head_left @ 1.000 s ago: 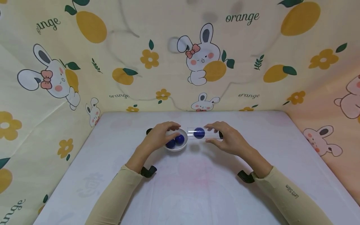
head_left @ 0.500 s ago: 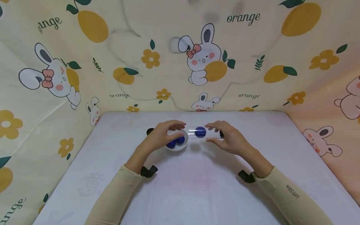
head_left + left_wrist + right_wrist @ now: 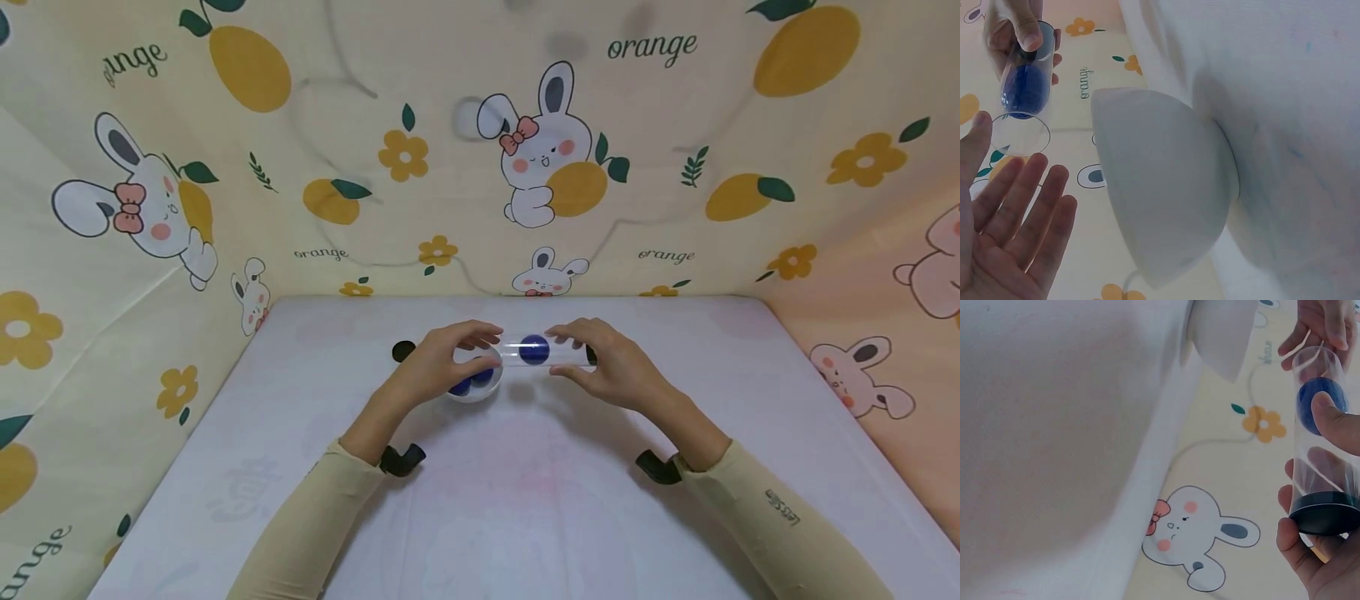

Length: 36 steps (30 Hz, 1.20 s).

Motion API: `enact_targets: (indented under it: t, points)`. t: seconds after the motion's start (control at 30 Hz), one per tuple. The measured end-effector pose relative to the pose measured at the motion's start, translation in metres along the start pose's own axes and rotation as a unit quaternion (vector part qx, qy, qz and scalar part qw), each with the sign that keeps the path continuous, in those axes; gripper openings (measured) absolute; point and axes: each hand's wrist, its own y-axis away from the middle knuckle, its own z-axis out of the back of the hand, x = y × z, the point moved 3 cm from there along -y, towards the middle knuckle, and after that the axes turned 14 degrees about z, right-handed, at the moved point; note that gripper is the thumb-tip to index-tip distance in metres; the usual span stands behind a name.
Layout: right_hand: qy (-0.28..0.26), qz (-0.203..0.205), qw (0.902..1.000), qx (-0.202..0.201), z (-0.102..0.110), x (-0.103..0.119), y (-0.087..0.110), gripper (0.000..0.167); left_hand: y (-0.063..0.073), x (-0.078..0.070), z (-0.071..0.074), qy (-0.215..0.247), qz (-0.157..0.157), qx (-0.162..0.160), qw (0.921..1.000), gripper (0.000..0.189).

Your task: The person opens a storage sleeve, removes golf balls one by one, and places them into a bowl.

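My right hand (image 3: 613, 367) grips a clear tube (image 3: 562, 352), held level above the table in the head view. A blue ball (image 3: 534, 350) is inside it. At the end by my right palm, the tube has a black cap (image 3: 1325, 514); the opposite end is uncovered. My left hand (image 3: 435, 360) hovers with fingers extended and thumb apart, its fingertips right at the uncovered end, holding nothing. Under this hand stands a white bowl (image 3: 1160, 187) with blue balls (image 3: 480, 372) in it, partly hidden by the thumb.
A round black piece (image 3: 403, 351) shows behind my left hand. The white-covered table (image 3: 510, 500) runs back to a printed cloth wall (image 3: 450, 208) with rabbits and oranges, which also closes off both sides.
My left hand has moved slightly right, bringing its fingertips to the tube's uncovered end and covering more of the bowl. My right hand and the tube have risen only slightly.
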Motion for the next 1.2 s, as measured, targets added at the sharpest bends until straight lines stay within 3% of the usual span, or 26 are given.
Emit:
enact_targets:
  t: [0.6, 1.2]
  points:
    - [0.026, 0.003, 0.9996, 0.01, 0.0026, 0.0019, -0.0033, 0.057, -0.0028, 0.0052, -0.0076, -0.004, 0.005, -0.001, 1.0, 0.045]
    - [0.039, -0.007, 0.9988, 0.028, 0.0036, 0.003, -0.0042, 0.06, -0.0037, 0.0084, -0.0102, 0.011, 0.037, 0.009, 0.9992, 0.048]
